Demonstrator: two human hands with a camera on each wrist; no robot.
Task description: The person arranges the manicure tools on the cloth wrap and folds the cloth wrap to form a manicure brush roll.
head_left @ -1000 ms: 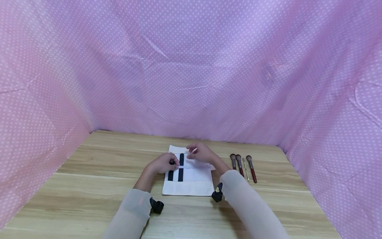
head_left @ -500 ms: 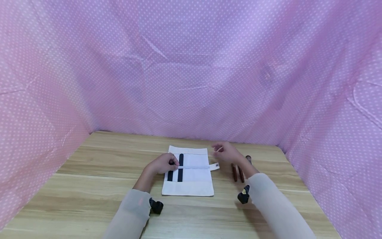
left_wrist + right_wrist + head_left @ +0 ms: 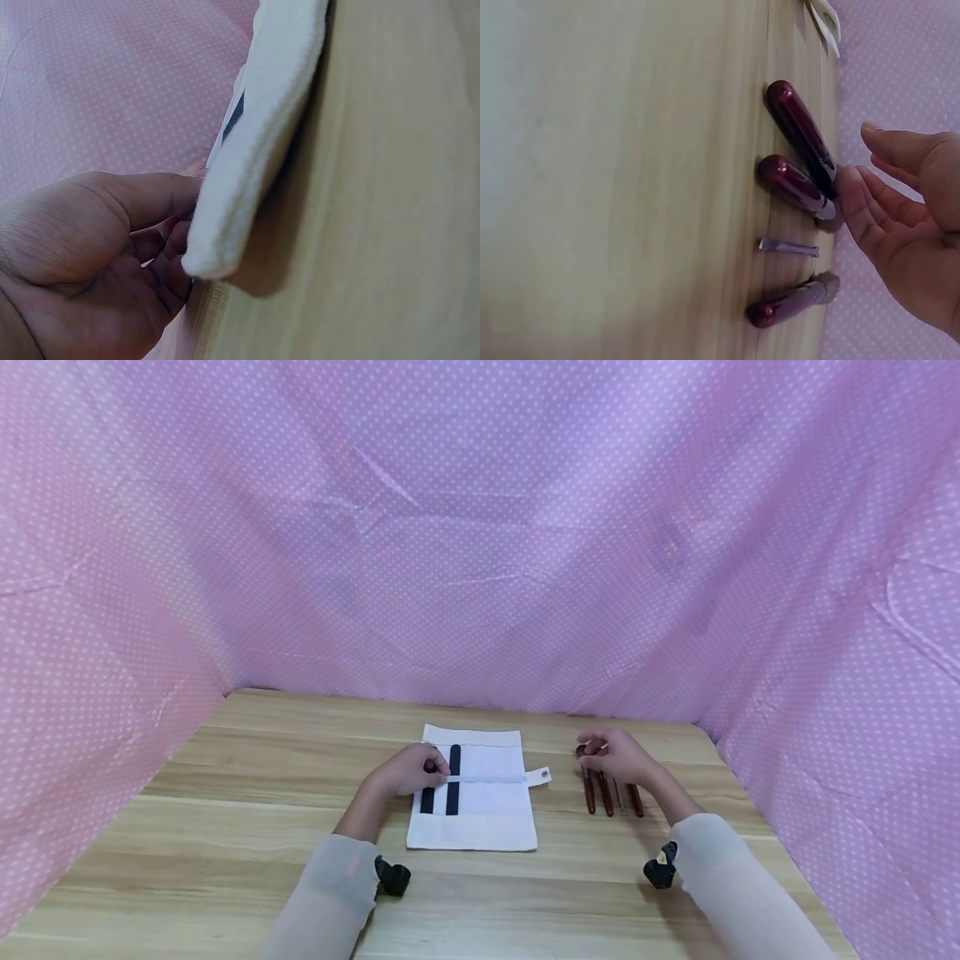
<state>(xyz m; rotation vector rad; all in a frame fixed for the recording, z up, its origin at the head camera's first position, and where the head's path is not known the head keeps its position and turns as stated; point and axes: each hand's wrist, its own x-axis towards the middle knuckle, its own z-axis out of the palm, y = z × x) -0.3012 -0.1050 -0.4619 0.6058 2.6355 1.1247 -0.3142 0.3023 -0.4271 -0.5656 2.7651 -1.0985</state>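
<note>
1. The left hand reaches in from the near left, wrist bent over the edge of the white fabric case, thumb and fingertips brought together, pinching it at the white band.
2. The right hand is well apart from the left, poised over the far ends of the brushes, its thumb parted from the bent fingers. The fingertips are right by the leftmost brush; whether they touch it cannot be told.
3. The case lies flat on the table, ahead of the person. Two black strips run lengthwise in its left part, under the band; the one nearer the middle has a rounded top. Their lower ends meet the edge of the bottom flap.
4. A short strap with a round metal snap sticks out on the right.
5. To the right of the case lie the leftmost brush, the second brush, a slim metallic tool and the rightmost brush, side by side.
6. The brush handles are glossy dark red and round-ended; brown bristles show on the rightmost.
7. The table has pale wood grain; the pink cloth behind is white-dotted and creased.
</note>
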